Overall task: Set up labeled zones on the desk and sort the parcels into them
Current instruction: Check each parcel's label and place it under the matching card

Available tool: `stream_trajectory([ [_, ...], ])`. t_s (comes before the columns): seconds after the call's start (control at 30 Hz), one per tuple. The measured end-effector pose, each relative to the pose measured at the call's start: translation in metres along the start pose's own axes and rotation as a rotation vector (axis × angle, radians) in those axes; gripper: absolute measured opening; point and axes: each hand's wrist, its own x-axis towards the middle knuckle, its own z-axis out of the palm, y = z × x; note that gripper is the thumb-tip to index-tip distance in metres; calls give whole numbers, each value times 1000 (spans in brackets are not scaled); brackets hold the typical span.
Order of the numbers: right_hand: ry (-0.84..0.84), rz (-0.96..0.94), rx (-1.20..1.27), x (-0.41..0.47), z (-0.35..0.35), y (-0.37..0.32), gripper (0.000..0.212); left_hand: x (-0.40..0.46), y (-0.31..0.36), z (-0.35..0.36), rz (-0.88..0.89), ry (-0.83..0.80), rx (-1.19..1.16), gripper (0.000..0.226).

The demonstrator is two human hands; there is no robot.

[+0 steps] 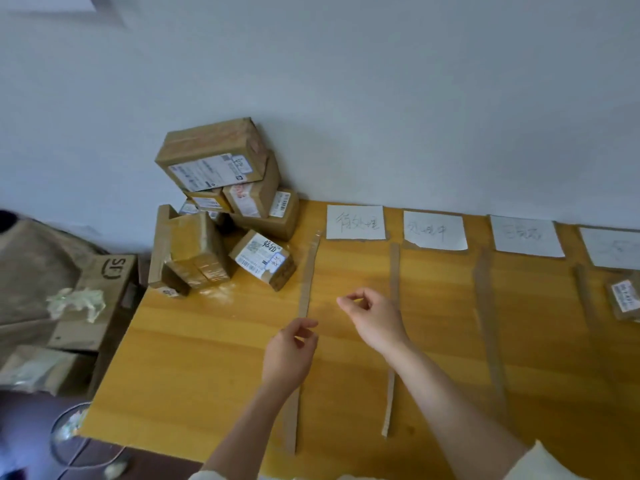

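Observation:
Four white paper labels with handwriting lie along the back of the wooden desk; the leftmost label is the clearest. Brown cardboard strips run front to back and split the desk into zones. A pile of taped brown parcels leans against the wall at the back left, with one small parcel lying in front of it. My left hand and my right hand hover over the first zone, each pinching an end of a faint piece of clear tape.
One parcel lies at the far right edge of the desk. Left of the desk, on the floor, stand open cardboard boxes with crumpled packing. A round wire object sits below the desk's front left corner. The wall borders the desk's back.

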Motion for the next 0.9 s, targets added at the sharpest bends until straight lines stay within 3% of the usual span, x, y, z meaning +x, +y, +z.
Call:
stream_trajectory([
  [0.07, -29, 20, -15, 9, 26, -13, 22, 11, -17, -21, -4, 91, 11, 23],
  [0.2, -52, 23, -128, 31, 69, -36, 53, 38, -43, -69, 8, 281, 2, 35],
  [0.3, -33, 4, -237, 51, 92, -52, 66, 61, -55, -96, -29, 281, -17, 41],
  [0.6, -24, 19, -330, 109, 128, -76, 64, 94, -63, -96, -105, 27, -46, 58],
  [0.9, -136, 13, -339, 93, 140, -67, 44, 100, -72, -95, -102, 43, -155, 59],
])
